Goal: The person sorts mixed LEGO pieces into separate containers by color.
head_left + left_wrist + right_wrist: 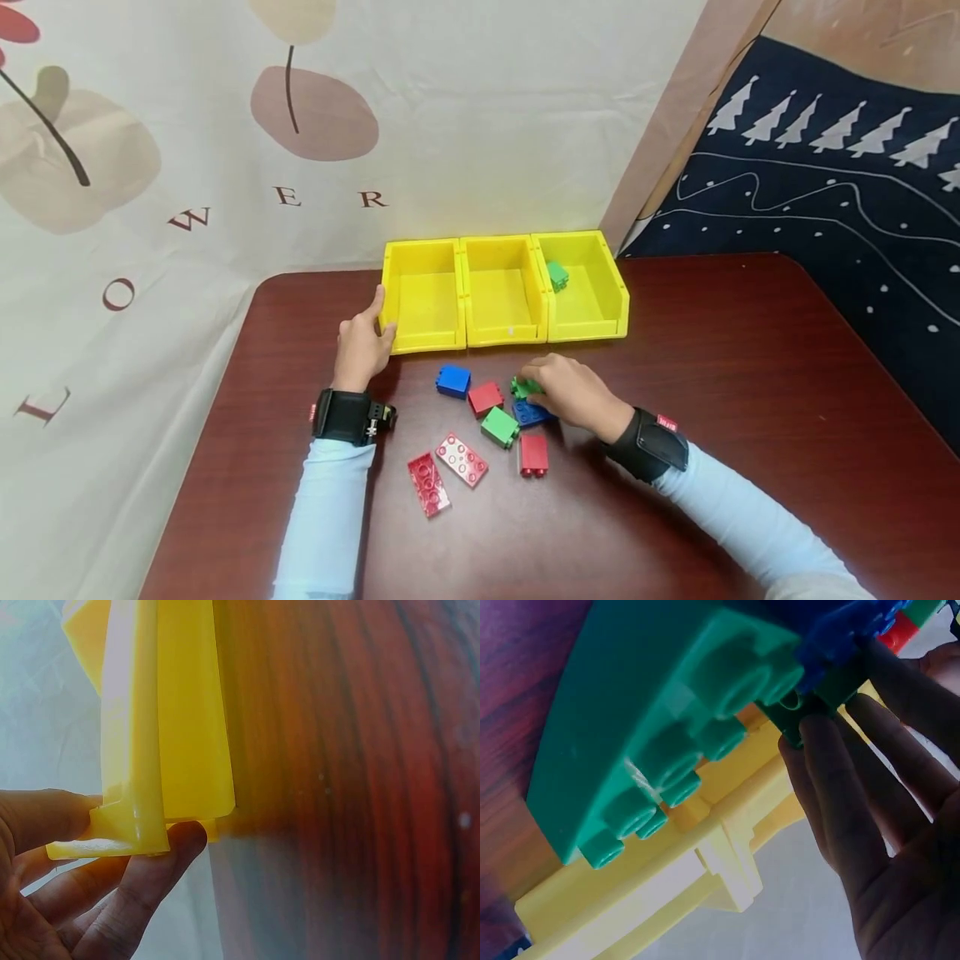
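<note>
My left hand (362, 350) grips the left front corner of the leftmost yellow bin (423, 342). In the left wrist view, the thumb is on one side of the bin's edge and fingers (161, 874) are on the other. My right hand (572, 392) pinches a small green toy building brick (524, 388), partly hidden by the fingers. Right beside that brick lies a blue brick (531, 412). In the right wrist view, fingertips meet the dark green brick (787, 720), while another green brick (630, 727) looms large near the camera.
Two more yellow bins (508, 332) (588, 329) adjoin the left one; a green brick (557, 276) lies in the rightmost. Nearer on the brown table (750, 433) are a blue brick (453, 381), a green brick (500, 427) and several red bricks (533, 455). A printed cloth hangs behind.
</note>
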`<state>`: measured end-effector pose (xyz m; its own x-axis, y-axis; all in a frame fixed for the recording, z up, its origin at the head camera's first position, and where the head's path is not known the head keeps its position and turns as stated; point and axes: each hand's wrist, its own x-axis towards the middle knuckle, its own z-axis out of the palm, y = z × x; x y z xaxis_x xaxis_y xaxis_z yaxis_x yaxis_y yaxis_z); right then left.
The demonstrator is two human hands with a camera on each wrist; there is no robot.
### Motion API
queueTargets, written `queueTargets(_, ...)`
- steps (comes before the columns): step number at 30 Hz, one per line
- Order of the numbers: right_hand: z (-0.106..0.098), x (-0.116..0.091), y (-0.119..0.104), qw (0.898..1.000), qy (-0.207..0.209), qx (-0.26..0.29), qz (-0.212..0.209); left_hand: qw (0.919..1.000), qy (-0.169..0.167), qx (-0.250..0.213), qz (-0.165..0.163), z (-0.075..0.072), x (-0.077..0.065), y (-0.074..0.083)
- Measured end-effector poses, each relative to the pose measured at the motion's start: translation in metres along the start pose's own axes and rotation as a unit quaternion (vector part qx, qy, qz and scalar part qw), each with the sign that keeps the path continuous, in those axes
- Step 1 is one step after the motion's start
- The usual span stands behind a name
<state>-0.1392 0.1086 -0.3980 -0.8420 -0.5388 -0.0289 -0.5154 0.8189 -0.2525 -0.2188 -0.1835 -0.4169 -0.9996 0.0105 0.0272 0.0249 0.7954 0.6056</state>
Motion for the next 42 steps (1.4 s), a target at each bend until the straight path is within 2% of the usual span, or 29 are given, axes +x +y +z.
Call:
queueTargets(11, -0.001, 0.002, 0.003, 0.999, 0.002, 0.038, 0.003, 1.0, -0.002, 0.009, -0.003, -0.001, -0.001, 0.001)
queueTargets(22, 0.001, 0.001, 0.007, 0.999, 0.016, 0.041, -0.019, 0.9999, -0.007, 0.008, -0.01, -0.001, 0.0, 0.0)
queueTargets(26, -0.007, 0.001, 0.012, 0.997, 0.036, 0.064, -0.03, 0.9999, -0.002, 0.008, -0.007, 0.001, 0.0, 0.0)
queueTargets(30, -0.033, 0.004, 0.022, 0.993, 0.089, 0.078, -0.024, 1.0, 0.003, 0.007, 0.004, 0.0, 0.0, 0.001)
queueTargets(33, -0.059, 0.011, 0.033, 0.991, 0.119, 0.068, 0.007, 1.0, 0.004, 0.006, 0.006, -0.001, -0.001, 0.002)
queueTargets(37, -0.09, 0.027, 0.052, 0.986, 0.132, 0.055, 0.08, 0.9999, 0.007, 0.008, 0.004, -0.002, -0.001, 0.002)
queueTargets(42, -0.107, 0.052, 0.078, 0.978, 0.119, 0.05, 0.166, 1.0, -0.002, 0.006, 0.002, -0.001, -0.004, 0.001)
